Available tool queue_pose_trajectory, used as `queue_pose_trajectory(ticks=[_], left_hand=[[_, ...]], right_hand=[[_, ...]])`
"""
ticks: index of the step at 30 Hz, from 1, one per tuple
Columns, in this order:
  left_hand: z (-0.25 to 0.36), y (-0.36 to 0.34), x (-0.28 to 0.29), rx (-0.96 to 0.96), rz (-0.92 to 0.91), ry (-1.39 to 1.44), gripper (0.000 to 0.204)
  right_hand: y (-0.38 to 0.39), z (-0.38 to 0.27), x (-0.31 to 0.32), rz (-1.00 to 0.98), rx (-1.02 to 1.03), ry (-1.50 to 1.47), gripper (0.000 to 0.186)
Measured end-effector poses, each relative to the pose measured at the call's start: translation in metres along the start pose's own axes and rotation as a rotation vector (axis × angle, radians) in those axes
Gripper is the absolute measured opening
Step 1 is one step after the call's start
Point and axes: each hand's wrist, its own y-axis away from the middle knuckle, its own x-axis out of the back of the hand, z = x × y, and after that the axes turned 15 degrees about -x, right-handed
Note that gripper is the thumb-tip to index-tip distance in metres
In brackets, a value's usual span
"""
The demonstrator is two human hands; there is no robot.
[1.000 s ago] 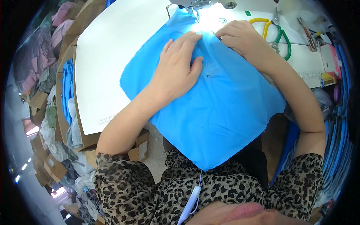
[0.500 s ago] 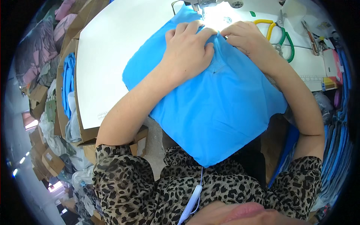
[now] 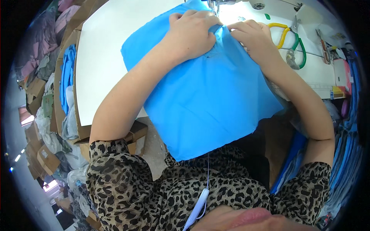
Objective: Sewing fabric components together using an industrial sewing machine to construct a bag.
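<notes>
A blue piece of fabric [image 3: 204, 100] spreads from the sewing machine [image 3: 225, 2] at the top over the table's near edge, down toward my lap. Its far end reaches the lit needle area. My left hand [image 3: 190, 36] lies on the cloth, with thumb and fingers bent and pinching a fold just in front of the machine. Close on its right, my right hand [image 3: 252, 36] pinches the cloth's right edge with its fingertips. Between the two hands the fabric bunches into a small ridge. A small dark mark shows on it below my left hand.
Scissors with yellow and green handles [image 3: 302, 54] lie right of my right hand. Beyond them is a slim tool with reddish handles [image 3: 324, 48]. A cardboard box [image 3: 77, 131] edges the white table [image 3: 102, 65] on the left. Stacked blue and grey cloth [image 3: 343, 161] stands at right.
The fabric's near corner has swung left and up. Both hands have shifted slightly farther away with the cloth, keeping their pinch. The whole view has shifted a little.
</notes>
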Motion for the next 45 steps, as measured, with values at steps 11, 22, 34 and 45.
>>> queue_pose_trajectory(ticks=[11, 22, 34, 45], left_hand=[[0.039, 0.028, 0.006, 0.144, 0.205, 0.41, 0.036], [0.04, 0.032, 0.002, 0.134, 0.293, 0.462, 0.038], [0.036, 0.036, 0.002, 0.088, 0.234, 0.368, 0.038], [0.038, 0.034, 0.007, 0.099, 0.209, 0.372, 0.036]], right_hand=[[0.007, -0.007, 0.031, -0.067, 0.216, -0.072, 0.014], [0.008, 0.006, 0.038, -0.059, 0.208, 0.004, 0.018], [0.014, 0.007, 0.033, -0.068, 0.225, -0.059, 0.022], [0.015, 0.007, 0.035, -0.089, 0.18, -0.089, 0.029]])
